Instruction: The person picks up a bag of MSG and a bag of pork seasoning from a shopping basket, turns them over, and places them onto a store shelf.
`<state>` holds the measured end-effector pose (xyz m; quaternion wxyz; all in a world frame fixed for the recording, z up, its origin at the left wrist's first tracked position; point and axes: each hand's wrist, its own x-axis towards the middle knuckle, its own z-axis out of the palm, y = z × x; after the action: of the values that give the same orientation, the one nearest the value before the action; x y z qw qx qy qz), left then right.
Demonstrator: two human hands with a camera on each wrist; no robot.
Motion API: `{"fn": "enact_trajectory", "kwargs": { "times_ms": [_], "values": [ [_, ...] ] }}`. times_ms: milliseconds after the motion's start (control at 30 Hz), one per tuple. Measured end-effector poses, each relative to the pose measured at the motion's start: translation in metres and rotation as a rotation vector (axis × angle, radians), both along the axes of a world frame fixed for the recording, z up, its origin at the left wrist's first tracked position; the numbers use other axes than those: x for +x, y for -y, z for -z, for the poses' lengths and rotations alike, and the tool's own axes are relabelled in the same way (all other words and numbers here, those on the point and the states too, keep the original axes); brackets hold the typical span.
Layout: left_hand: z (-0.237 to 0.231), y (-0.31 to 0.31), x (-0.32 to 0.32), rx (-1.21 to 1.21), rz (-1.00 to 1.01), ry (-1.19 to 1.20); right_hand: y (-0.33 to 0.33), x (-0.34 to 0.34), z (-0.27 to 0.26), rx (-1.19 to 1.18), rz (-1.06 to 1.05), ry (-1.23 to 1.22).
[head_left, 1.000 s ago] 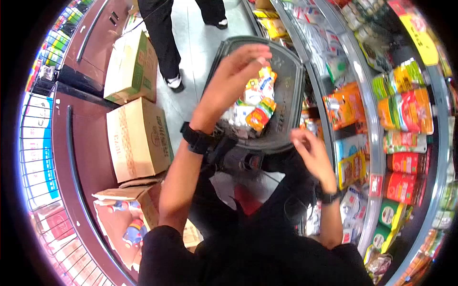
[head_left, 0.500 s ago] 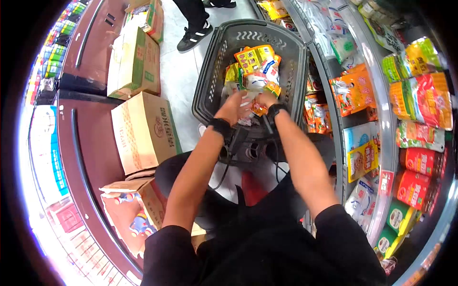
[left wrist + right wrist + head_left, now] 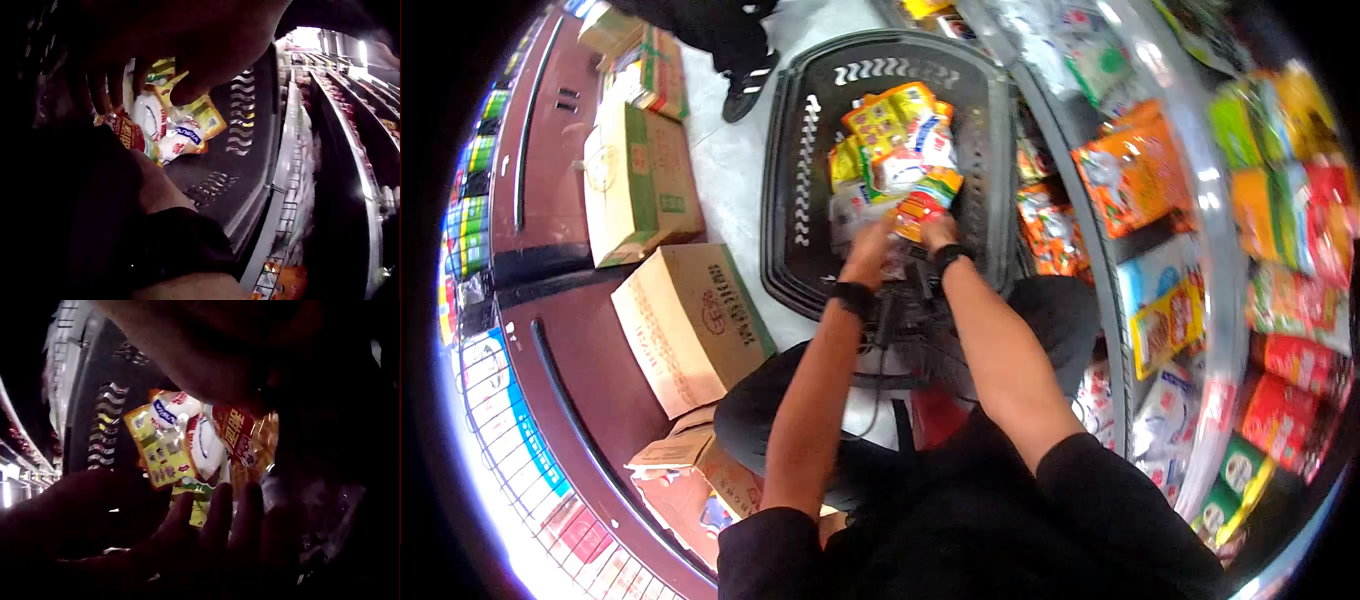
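Note:
A dark grey shopping basket [image 3: 778, 190] stands before the person's knees, with several food packets piled inside. At its near end, the right hand [image 3: 940, 232] pinches the lower edge of a red and orange food bag [image 3: 920, 208]. The left hand [image 3: 872, 248] is beside that bag, its fingertips close to the left edge. In the right wrist view the left hand's fingers [image 3: 219, 509] are spread and fairly straight below the bag. Beyond lie a yellow packet [image 3: 165, 450] and a white packet [image 3: 897, 170]. Much of the right hand is dark in its wrist view.
Shelves on the right hold hanging orange bags [image 3: 1135, 165] and red packets [image 3: 1285, 425]. Cardboard boxes [image 3: 690, 325] line the left side against a brown cabinet [image 3: 565, 390]. Another person's shoe [image 3: 750, 85] is on the floor past the basket.
Both hands came down from above and beside the basket to the bags at its near end. The red and orange bag now shows tilted up between them. The view has shifted.

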<state>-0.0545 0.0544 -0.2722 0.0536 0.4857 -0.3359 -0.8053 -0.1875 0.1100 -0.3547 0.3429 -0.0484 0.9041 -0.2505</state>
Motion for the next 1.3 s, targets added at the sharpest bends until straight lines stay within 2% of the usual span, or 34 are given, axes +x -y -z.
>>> {"fn": "enact_trajectory", "kwargs": {
  "times_ms": [33, 67, 100, 133, 167, 200, 233, 267, 300, 367, 433, 500, 600, 633, 700, 733, 767, 833, 867, 933, 967, 1033, 1133, 1167, 1200, 1233, 1267, 1300],
  "values": [
    [-0.004, 0.003, 0.001, -0.13, -0.025, 0.082, 0.004, -0.005, 0.05, -0.144, 0.043, 0.104],
    [-0.036, 0.0, 0.009, -0.225, -0.033, 0.016, 0.01, -0.005, 0.013, -0.235, 0.024, 0.137],
    [-0.029, 0.004, 0.022, -0.343, -0.036, 0.003, 0.006, -0.006, -0.033, -0.289, 0.027, 0.256],
    [-0.078, -0.01, 0.028, -0.459, -0.04, -0.024, 0.002, -0.006, -0.082, -0.334, 0.033, 0.377],
    [-0.085, -0.008, 0.038, -0.649, 0.006, -0.052, -0.005, -0.004, -0.089, -0.448, -0.054, 0.384],
    [-0.113, -0.016, 0.049, -0.756, 0.022, -0.054, -0.013, -0.001, -0.096, -0.567, -0.136, 0.397],
    [-0.118, -0.018, 0.064, -0.883, 0.024, -0.05, -0.025, -0.001, -0.119, -0.569, -0.504, 0.216],
    [-0.145, -0.032, 0.074, -0.972, -0.007, 0.035, -0.046, 0.005, -0.176, -0.563, -0.65, 0.129],
    [-0.148, -0.038, 0.09, -0.966, -0.043, 0.047, -0.07, 0.015, -0.228, -0.549, -0.794, 0.039],
    [-0.182, -0.068, 0.112, -0.965, -0.101, 0.026, -0.102, 0.027, -0.251, -0.677, -1.019, -0.295],
    [-0.191, -0.093, 0.134, -1.124, -0.055, 0.182, -0.138, 0.043, -0.307, -0.502, -1.137, -0.382],
    [-0.196, -0.121, 0.148, -1.137, -0.054, 0.112, -0.18, 0.063, -0.374, -0.46, -1.178, -0.569],
    [-0.209, -0.169, 0.157, -1.185, -0.071, -0.045, -0.22, 0.085, -0.414, -0.813, -1.148, -0.899],
    [-0.214, -0.185, 0.156, -1.052, -0.118, -0.29, -0.23, 0.095, -0.427, -0.786, -1.169, -0.952],
    [-0.214, -0.217, 0.16, -0.892, 0.03, -0.518, -0.243, 0.115, -0.449, -0.725, -1.214, -1.053],
    [-0.211, -0.232, 0.166, -0.872, 0.132, -0.396, -0.246, 0.122, -0.453, -0.757, -1.261, -1.137],
    [-0.208, -0.245, 0.168, -0.855, 0.23, -0.272, -0.252, 0.132, -0.461, -0.674, -1.267, -1.186],
    [-0.209, -0.281, 0.157, -0.792, 0.06, -0.447, -0.27, 0.143, -0.476, -0.754, -1.309, -1.279],
    [-0.218, -0.291, 0.162, -0.734, 0.135, -0.368, -0.279, 0.148, -0.481, -0.79, -1.269, -1.332],
    [-0.226, -0.311, 0.156, -0.635, 0.002, -0.513, -0.297, 0.152, -0.489, -0.825, -1.167, -1.443],
    [-0.228, -0.319, 0.152, -0.576, -0.061, -0.58, -0.307, 0.152, -0.488, -0.892, -1.09, -1.407],
    [-0.234, -0.329, 0.148, -0.488, -0.108, -0.636, -0.338, 0.148, -0.489, -1.021, -0.831, -1.454],
    [-0.25, -0.332, 0.14, -0.461, -0.114, -0.697, -0.399, 0.133, -0.473, -0.953, -0.605, -1.021],
    [-0.261, -0.337, 0.139, -0.451, -0.097, -0.673, -0.413, 0.128, -0.455, -1.036, -0.534, -0.922],
    [-0.265, -0.34, 0.134, -0.489, -0.065, -0.694, -0.434, 0.129, -0.461, -0.97, -0.481, -0.654],
    [-0.268, -0.341, 0.131, -0.527, -0.03, -0.713, -0.45, 0.126, -0.445, -0.925, -0.456, -0.54],
    [-0.275, -0.341, 0.128, -0.594, 0.152, -0.685, -0.466, 0.125, -0.434, -0.96, -0.421, -0.427],
    [-0.279, -0.345, 0.124, -0.663, 0.218, -0.641, -0.48, 0.125, -0.425, -0.998, -0.387, -0.314]
  ]
}}
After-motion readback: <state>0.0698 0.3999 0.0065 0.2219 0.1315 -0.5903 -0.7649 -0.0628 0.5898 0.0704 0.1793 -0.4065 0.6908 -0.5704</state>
